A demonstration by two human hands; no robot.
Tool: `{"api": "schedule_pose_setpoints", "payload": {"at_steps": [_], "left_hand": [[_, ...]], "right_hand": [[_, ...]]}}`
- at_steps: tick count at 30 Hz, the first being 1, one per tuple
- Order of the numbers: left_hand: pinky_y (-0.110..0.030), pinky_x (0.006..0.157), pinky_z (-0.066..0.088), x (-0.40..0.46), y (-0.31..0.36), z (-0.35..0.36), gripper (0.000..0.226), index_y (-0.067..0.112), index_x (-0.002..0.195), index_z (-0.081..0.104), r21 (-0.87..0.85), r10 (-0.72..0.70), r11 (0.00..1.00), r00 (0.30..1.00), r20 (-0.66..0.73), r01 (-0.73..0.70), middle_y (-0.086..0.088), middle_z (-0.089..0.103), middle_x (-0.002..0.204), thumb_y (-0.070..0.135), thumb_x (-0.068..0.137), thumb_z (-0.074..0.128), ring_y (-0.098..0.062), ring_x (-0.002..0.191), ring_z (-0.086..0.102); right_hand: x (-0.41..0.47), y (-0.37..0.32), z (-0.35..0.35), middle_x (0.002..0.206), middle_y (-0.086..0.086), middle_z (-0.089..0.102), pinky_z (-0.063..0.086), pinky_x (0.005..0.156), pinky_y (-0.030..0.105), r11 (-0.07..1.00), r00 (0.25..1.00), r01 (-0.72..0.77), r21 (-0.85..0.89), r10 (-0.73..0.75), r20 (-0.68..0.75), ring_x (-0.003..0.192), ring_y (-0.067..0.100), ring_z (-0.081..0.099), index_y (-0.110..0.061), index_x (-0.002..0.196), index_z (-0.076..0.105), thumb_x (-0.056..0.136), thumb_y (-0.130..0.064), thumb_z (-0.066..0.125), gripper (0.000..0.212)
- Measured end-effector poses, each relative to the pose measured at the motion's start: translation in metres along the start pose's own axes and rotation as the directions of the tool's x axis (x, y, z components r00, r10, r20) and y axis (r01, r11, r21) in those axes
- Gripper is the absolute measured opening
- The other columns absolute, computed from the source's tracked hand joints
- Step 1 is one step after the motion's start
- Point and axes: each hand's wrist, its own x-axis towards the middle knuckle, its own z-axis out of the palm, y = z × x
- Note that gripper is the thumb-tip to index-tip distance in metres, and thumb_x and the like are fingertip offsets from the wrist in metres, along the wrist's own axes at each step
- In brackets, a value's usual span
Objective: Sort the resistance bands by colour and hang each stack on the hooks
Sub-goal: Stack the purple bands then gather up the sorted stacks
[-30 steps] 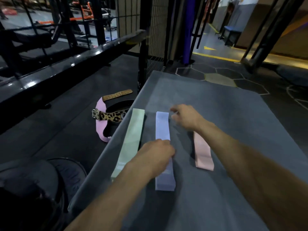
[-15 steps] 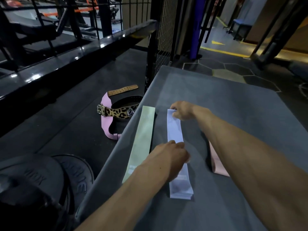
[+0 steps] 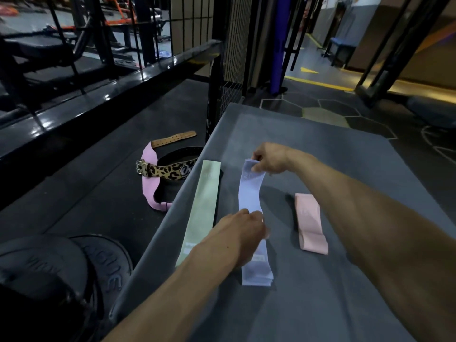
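A: What is the head camera showing on the grey mat [image 3: 345, 169]?

B: Three stacks of bands are lying on it side by side. The green band [image 3: 202, 208] is lying flat along the left edge, the lilac band [image 3: 250, 193] is sitting in the middle, and the pink band [image 3: 309, 223] is lying to the right, well apart from the hands.

A: What are the hands doing?

B: The right hand [image 3: 270, 160] is reaching across and pinching the far end of the lilac band between thumb and fingers, lifting that end slightly off the mat. The left hand [image 3: 240, 235] is resting with curled fingers on the near half of the same band, gripping or pressing it; the fingertips are hiding the exact hold. The near end of the lilac band is sticking out below that hand, showing several layers.

A: Anything lying off the mat?

B: On the dark floor to the left, a leopard-print belt [image 3: 167, 172] is lying against a pink belt [image 3: 148, 183], with a tan strap [image 3: 174, 138] just beyond them. A black weight plate [image 3: 74, 265] is sitting at the lower left. A wire cage panel [image 3: 234, 58] is standing behind the mat.
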Motion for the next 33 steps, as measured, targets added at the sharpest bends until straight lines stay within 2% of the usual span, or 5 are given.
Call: {"api": "schedule_pose_setpoints", "payload": {"at_steps": [6,11,20,26,33], "left_hand": [[-0.045,0.090,0.051,-0.004,0.001,-0.003,0.043,0.022,0.129,0.061,0.003,0.002,1.000,0.999,0.051,-0.002,-0.004,0.051,0.122,0.000,0.093,0.058,-0.027,0.111,0.052],[-0.047,0.092,0.052,-0.002,0.000,-0.002,0.042,0.023,0.125,0.063,-0.010,0.015,1.000,0.997,0.078,-0.014,-0.004,0.051,0.123,0.002,0.089,0.057,-0.027,0.113,0.053],[-0.046,0.097,0.049,-0.003,0.000,-0.018,0.040,0.026,0.132,0.060,-0.102,-0.006,0.995,1.000,0.005,0.007,-0.001,0.052,0.129,0.009,0.096,0.052,-0.026,0.121,0.052],[-0.035,0.105,0.042,-0.002,-0.005,-0.025,0.035,0.029,0.133,0.058,-0.138,-0.124,0.982,0.992,0.032,0.127,0.004,0.050,0.139,0.022,0.099,0.058,-0.022,0.130,0.049],[-0.029,0.085,0.048,-0.021,-0.029,-0.031,0.027,0.031,0.115,0.063,-0.161,-0.341,0.930,0.939,-0.047,0.330,0.003,0.061,0.124,0.023,0.089,0.065,-0.023,0.107,0.064]], "right_hand": [[-0.021,-0.005,-0.020,0.095,0.009,0.071,0.051,0.073,0.038,0.992,0.993,0.076,-0.104,-0.085,-0.085,0.088,0.028,0.065,-0.007,0.095,0.070,0.088,-0.018,0.068,0.013],[-0.042,-0.015,-0.061,0.097,0.009,0.067,0.044,0.070,0.033,0.959,0.963,0.133,-0.250,-0.185,-0.196,0.089,0.028,0.060,-0.008,0.098,0.069,0.089,-0.019,0.064,0.015],[-0.088,-0.030,-0.147,0.100,0.012,0.069,0.045,0.072,0.035,0.949,0.780,0.199,-0.243,-0.303,-0.547,0.090,0.027,0.060,-0.008,0.105,0.068,0.085,-0.005,0.055,0.024],[-0.103,-0.033,-0.111,0.101,0.012,0.070,0.047,0.074,0.037,0.936,0.778,0.191,-0.297,-0.329,-0.535,0.094,0.031,0.062,-0.007,0.102,0.067,0.087,-0.011,0.058,0.018],[-0.133,-0.025,0.011,0.102,0.011,0.066,0.052,0.077,0.046,0.971,0.932,0.140,-0.193,-0.195,-0.305,0.093,0.038,0.062,-0.014,0.094,0.060,0.083,-0.012,0.057,0.012]]}}
